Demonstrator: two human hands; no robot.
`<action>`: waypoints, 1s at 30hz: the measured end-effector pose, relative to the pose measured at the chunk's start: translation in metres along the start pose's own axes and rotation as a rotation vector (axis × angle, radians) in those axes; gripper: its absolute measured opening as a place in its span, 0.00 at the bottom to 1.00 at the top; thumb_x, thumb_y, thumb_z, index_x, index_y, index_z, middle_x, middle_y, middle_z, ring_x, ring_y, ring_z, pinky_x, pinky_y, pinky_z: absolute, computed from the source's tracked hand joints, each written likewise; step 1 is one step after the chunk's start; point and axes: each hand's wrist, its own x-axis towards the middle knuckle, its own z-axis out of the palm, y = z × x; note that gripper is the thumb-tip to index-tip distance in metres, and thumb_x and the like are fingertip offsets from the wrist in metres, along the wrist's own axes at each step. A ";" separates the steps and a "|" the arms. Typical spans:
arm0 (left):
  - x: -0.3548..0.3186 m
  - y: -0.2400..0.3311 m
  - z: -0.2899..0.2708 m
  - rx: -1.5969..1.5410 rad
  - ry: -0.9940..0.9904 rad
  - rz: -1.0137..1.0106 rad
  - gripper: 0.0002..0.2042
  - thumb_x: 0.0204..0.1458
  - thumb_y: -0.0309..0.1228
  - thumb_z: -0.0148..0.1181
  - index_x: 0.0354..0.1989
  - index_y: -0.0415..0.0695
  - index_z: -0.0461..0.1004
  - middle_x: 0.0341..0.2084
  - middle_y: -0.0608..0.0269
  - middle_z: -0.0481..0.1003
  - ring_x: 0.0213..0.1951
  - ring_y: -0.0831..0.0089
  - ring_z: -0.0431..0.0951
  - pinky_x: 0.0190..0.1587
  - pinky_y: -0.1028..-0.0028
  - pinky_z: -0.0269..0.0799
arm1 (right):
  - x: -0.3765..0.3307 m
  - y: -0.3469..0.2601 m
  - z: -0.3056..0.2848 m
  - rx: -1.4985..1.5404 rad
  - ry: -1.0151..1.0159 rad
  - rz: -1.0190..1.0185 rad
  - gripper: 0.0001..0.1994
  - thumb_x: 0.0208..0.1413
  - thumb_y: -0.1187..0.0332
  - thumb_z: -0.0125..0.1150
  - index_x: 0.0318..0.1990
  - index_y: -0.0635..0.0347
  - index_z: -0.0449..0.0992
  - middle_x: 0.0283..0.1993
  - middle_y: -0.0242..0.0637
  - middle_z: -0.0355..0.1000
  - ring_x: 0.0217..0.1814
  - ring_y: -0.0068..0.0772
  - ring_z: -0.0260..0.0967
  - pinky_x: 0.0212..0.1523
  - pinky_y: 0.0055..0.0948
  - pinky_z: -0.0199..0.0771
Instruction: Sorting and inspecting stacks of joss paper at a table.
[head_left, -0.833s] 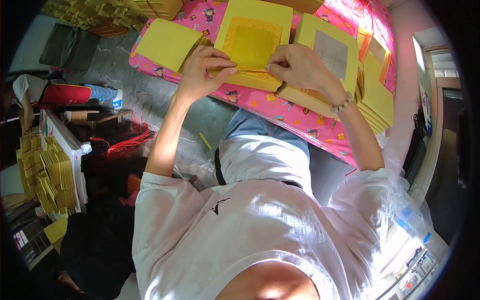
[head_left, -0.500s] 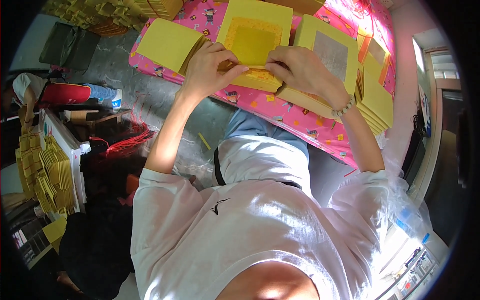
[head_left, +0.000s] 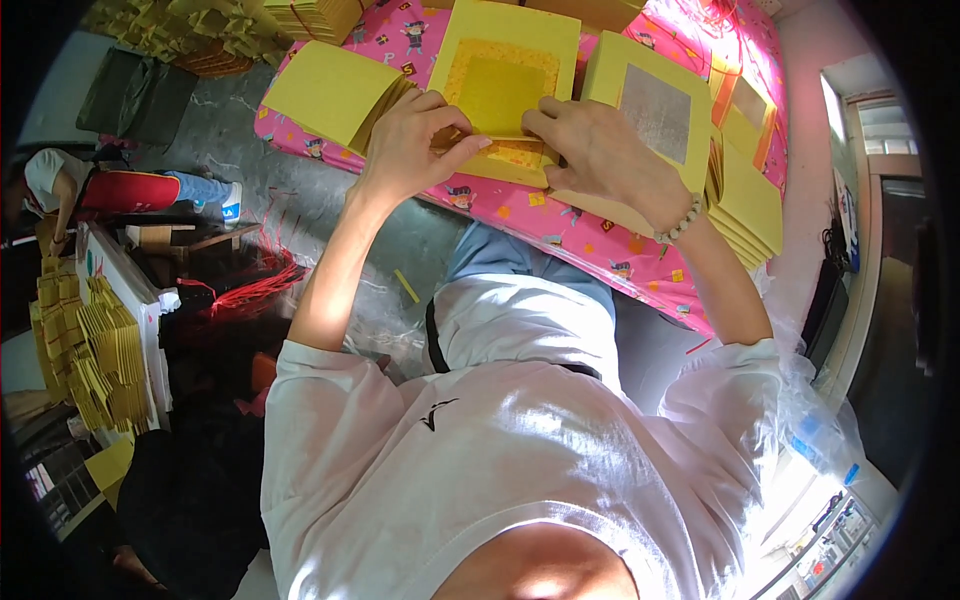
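Pink printed cloth (head_left: 525,205) covers the work surface. On it, a gold-coloured sheet (head_left: 499,95) lies on a yellow paper stack (head_left: 500,22); near edge partly hidden by fingers. Left hand (head_left: 412,145) at that edge, thumb and index slightly apart; can't tell if they pinch. Right hand (head_left: 608,148), bracelet (head_left: 682,220) at wrist, has bent fingers at the right end; undersides hidden, grip can't be told. Just right, a second stack (head_left: 602,75) with a silver square (head_left: 655,112), partly covered by the right hand. Left, another yellow stack (head_left: 322,95). Far left, bent co-worker (head_left: 135,190), head hard to make out; dark shape (head_left: 190,490) lower left unclear. Versus previous frame: right hand less curled, fingers slightly left; left hand about the same.
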 end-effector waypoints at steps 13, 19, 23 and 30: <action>0.004 0.005 -0.001 0.018 0.005 0.031 0.15 0.41 0.44 0.70 0.24 0.45 0.77 0.22 0.65 0.71 0.30 0.66 0.73 0.32 0.68 0.70 | 0.010 0.020 -0.007 0.113 0.028 -0.012 0.11 0.44 0.70 0.59 0.37 0.63 0.72 0.34 0.41 0.74 0.33 0.47 0.71 0.34 0.40 0.72; 0.003 0.003 0.002 0.053 0.035 0.024 0.10 0.48 0.37 0.65 0.25 0.44 0.76 0.20 0.64 0.70 0.24 0.64 0.71 0.26 0.68 0.67 | 0.005 0.024 -0.024 0.315 0.254 0.064 0.19 0.52 0.62 0.61 0.49 0.63 0.72 0.44 0.45 0.74 0.44 0.44 0.73 0.45 0.35 0.73; 0.002 0.003 0.004 0.102 0.131 0.012 0.06 0.52 0.31 0.60 0.27 0.42 0.73 0.20 0.60 0.69 0.24 0.61 0.71 0.25 0.65 0.66 | 0.001 0.031 -0.005 0.584 0.463 0.268 0.24 0.55 0.59 0.60 0.54 0.66 0.68 0.48 0.46 0.73 0.47 0.39 0.73 0.48 0.31 0.73; -0.005 0.008 0.007 0.092 0.220 -0.040 0.05 0.51 0.28 0.60 0.28 0.41 0.72 0.21 0.59 0.69 0.24 0.59 0.71 0.26 0.64 0.66 | 0.025 0.020 -0.004 1.637 0.260 0.767 0.19 0.62 0.60 0.54 0.55 0.63 0.67 0.46 0.37 0.70 0.48 0.29 0.70 0.48 0.29 0.74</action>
